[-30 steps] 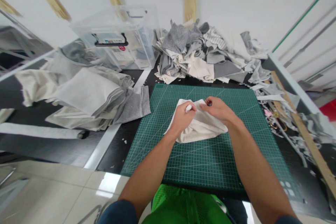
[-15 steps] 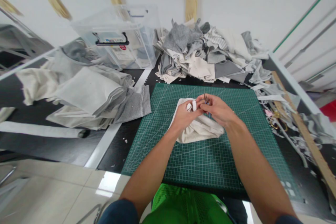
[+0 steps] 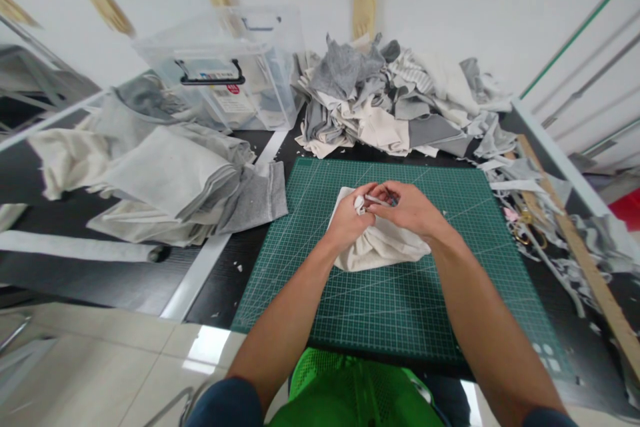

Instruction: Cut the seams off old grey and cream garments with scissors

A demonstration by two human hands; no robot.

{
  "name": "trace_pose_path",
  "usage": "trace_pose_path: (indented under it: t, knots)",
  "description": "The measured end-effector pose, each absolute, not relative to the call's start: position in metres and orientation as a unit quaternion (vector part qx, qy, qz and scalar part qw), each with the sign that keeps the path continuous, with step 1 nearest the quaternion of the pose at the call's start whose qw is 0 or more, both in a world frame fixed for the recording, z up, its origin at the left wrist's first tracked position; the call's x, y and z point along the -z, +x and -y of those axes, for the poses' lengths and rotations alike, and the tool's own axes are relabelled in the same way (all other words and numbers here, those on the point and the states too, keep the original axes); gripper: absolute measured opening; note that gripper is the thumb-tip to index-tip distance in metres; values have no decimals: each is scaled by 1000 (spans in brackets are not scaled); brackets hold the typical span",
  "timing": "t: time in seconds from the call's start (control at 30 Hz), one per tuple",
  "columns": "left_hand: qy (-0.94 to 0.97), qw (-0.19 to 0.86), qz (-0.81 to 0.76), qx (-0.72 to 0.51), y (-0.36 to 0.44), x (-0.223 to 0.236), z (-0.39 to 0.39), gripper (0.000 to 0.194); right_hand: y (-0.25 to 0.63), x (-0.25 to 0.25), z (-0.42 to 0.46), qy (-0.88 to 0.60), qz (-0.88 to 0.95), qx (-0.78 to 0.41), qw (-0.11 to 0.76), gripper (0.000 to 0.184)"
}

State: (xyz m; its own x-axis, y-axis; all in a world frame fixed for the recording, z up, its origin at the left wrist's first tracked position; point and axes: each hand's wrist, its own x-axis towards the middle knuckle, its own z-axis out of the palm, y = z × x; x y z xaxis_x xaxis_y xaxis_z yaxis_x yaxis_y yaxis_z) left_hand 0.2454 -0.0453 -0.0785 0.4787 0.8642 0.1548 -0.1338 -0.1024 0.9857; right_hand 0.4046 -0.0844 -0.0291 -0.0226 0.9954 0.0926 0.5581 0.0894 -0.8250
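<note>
A bunched white cloth (image 3: 383, 247) lies on the green cutting mat (image 3: 390, 307). My left hand (image 3: 347, 219) is closed on the cloth's upper edge, pinching a small white fold. My right hand (image 3: 407, 208) is closed around small scissors (image 3: 379, 200), whose thin blades point left at that pinched fold. The two hands touch over the cloth.
A heap of grey and white fabric scraps (image 3: 395, 103) lies behind the mat. A clear plastic bin (image 3: 225, 70) stands at the back left, folded fabric (image 3: 165, 180) to the left. A wooden ruler (image 3: 580, 253) and offcuts lie on the right. A green basket (image 3: 355, 393) sits below the table edge.
My right hand has turned the scissors from pointing up to pointing left at the pinched fold. Both hands have closed together over the cloth.
</note>
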Motion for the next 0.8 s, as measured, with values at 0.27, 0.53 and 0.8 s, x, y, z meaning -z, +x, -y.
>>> trace_pose_path:
  t: [0.27, 0.53, 0.8]
  knots:
    - [677, 430, -372, -467, 244, 78, 44, 17, 405, 19, 89, -621, 644, -288, 342, 7]
    - [694, 342, -361, -520, 238, 68, 47, 14, 407, 21, 89, -561, 604, -355, 440, 18]
    - [623, 496, -342, -499, 234, 58, 52, 10, 402, 17, 92, -550, 579, -369, 476, 13]
